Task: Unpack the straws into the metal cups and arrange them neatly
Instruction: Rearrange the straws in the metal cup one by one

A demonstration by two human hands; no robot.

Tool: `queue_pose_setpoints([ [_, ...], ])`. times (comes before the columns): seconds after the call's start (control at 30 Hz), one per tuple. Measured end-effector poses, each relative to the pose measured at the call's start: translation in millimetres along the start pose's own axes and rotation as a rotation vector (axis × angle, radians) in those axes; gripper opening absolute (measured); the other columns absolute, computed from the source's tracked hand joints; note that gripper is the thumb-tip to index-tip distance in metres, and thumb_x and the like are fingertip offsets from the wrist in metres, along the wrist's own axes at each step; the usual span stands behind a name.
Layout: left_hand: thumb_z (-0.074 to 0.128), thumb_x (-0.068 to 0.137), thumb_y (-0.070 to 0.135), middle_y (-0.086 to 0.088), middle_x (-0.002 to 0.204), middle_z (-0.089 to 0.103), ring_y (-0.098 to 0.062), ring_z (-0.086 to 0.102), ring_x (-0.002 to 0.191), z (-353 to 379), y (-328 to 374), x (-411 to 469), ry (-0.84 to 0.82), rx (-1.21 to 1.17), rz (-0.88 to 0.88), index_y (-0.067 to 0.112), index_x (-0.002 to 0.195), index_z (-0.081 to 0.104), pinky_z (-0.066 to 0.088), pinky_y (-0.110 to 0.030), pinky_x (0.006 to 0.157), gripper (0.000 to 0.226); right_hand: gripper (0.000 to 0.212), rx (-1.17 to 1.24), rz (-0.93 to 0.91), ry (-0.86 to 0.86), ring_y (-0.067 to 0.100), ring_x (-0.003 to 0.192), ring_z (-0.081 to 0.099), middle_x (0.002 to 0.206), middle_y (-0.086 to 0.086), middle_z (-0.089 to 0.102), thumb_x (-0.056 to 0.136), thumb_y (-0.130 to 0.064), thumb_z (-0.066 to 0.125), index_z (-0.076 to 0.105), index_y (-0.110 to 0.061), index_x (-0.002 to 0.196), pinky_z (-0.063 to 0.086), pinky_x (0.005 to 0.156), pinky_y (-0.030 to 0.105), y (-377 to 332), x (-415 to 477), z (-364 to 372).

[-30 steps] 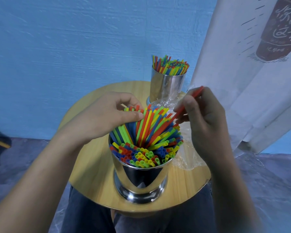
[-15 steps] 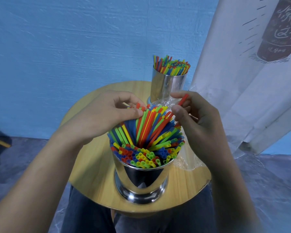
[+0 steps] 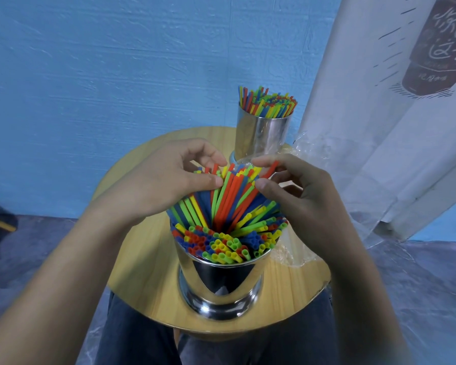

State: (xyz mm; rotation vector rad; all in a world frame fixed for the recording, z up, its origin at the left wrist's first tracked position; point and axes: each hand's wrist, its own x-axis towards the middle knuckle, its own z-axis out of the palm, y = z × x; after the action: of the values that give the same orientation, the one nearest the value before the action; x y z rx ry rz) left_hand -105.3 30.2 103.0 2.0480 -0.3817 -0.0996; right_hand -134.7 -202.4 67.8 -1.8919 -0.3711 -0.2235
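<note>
A shiny metal cup [image 3: 221,283] stands near the front of the round wooden table [image 3: 148,259], packed with red, green, yellow and blue straws [image 3: 229,206] that lean away from me. My left hand [image 3: 163,185] curls over the left side of the bundle, thumb pressed against the straws. My right hand [image 3: 300,196] pinches a red straw [image 3: 270,168] between finger and thumb at the bundle's right edge. A second metal cup [image 3: 261,135] filled with upright straws [image 3: 267,102] stands at the back of the table.
Crumpled clear plastic wrapping [image 3: 298,248] lies on the table to the right of the near cup and behind my right hand. A white printed cloth [image 3: 392,114] hangs at the right. A blue wall lies behind the table. My lap is below the table's front edge.
My right hand has come down and leftward with the red straw, from raised above the bundle to against its right edge. My left hand has stayed on the bundle's left side.
</note>
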Motion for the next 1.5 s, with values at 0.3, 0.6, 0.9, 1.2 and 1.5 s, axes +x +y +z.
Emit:
queue_pose_setpoints([
  [0.3, 0.077, 0.090, 0.014, 0.006, 0.096, 0.072, -0.026, 0.071, 0.089, 0, 2, -5, 0.054, -0.016, -0.030, 0.028, 0.100, 0.072, 0.056, -0.058, 0.083, 0.018, 0.024, -0.026, 0.003, 0.005, 0.003, 0.103, 0.067, 0.104, -0.015, 0.069, 0.104, -0.034, 0.055, 0.070, -0.025, 0.120, 0.058, 0.070, 0.021, 0, -1, 1],
  [0.6, 0.080, 0.084, 0.030, 0.013, 0.110, 0.073, -0.007, 0.071, 0.099, 1, 2, -2, -0.040, 0.002, -0.059, 0.040, 0.114, 0.070, 0.060, -0.033, 0.088, 0.033, 0.020, -0.020, 0.009, -0.006, 0.005, 0.099, 0.066, 0.101, -0.015, 0.067, 0.104, -0.025, 0.058, 0.069, -0.026, 0.121, 0.056, 0.069, 0.019, -2, 1, 1],
  [0.9, 0.080, 0.084, 0.046, 0.013, 0.104, 0.070, -0.003, 0.064, 0.104, 0, 2, 5, -0.008, 0.284, -0.065, 0.041, 0.102, 0.076, 0.051, -0.041, 0.100, 0.019, 0.016, 0.002, 0.038, -0.044, 0.005, 0.094, 0.067, 0.100, -0.011, 0.070, 0.100, -0.020, 0.064, 0.072, -0.025, 0.113, 0.055, 0.070, 0.020, -2, 3, -2],
  [1.2, 0.072, 0.091, 0.041, 0.018, 0.098, 0.072, -0.002, 0.071, 0.087, -4, 11, -2, -0.063, 0.190, 0.003, 0.036, 0.100, 0.077, 0.056, -0.026, 0.077, 0.011, 0.019, 0.042, 0.027, -0.121, 0.022, 0.100, 0.072, 0.100, 0.003, 0.075, 0.101, -0.020, 0.058, 0.075, -0.023, 0.108, 0.060, 0.086, 0.052, -4, 10, 3],
  [1.5, 0.076, 0.090, 0.022, 0.009, 0.084, 0.058, -0.002, 0.058, 0.077, 4, 10, 5, -0.076, 0.103, 0.091, 0.022, 0.097, 0.072, 0.045, -0.012, 0.070, 0.008, 0.022, 0.037, 0.000, -0.135, 0.019, 0.098, 0.071, 0.098, -0.003, 0.075, 0.104, -0.011, 0.054, 0.074, -0.021, 0.107, 0.061, 0.081, 0.037, -2, 11, 3],
])
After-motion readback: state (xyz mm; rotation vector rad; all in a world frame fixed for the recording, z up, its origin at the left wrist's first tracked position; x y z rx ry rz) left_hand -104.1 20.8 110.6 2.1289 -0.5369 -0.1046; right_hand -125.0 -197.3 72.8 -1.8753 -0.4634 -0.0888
